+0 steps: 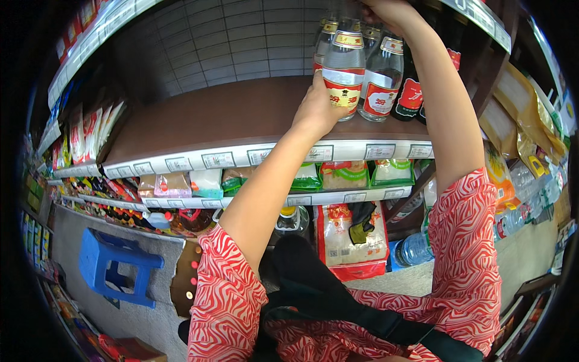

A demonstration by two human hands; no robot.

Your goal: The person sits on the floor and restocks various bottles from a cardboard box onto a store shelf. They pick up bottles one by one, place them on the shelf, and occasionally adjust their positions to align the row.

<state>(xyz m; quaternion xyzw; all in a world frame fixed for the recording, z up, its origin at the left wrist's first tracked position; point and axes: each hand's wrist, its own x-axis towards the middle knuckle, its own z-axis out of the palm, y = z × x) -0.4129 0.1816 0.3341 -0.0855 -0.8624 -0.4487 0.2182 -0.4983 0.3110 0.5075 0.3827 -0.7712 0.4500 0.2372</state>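
Note:
My left hand (322, 107) is closed around the lower part of a clear glass liquor bottle (344, 77) with a red and cream label, standing upright at the front of the brown shelf (194, 117). My right hand (384, 11) reaches up near the bottle tops at the upper edge; its fingers are partly cut off, so its hold cannot be told. A similar clear bottle (380, 92) stands just right of the held one, with more behind. Dark bottles with red labels (409, 97) stand under my right forearm.
Below are a shelf rail with price tags (217, 159), bagged dry goods (346, 175), a large red-and-white sack (350, 253) and a plastic jug (291, 221). A blue plastic stool (97, 260) stands on the floor at left. Water bottles (414, 250) lie at right.

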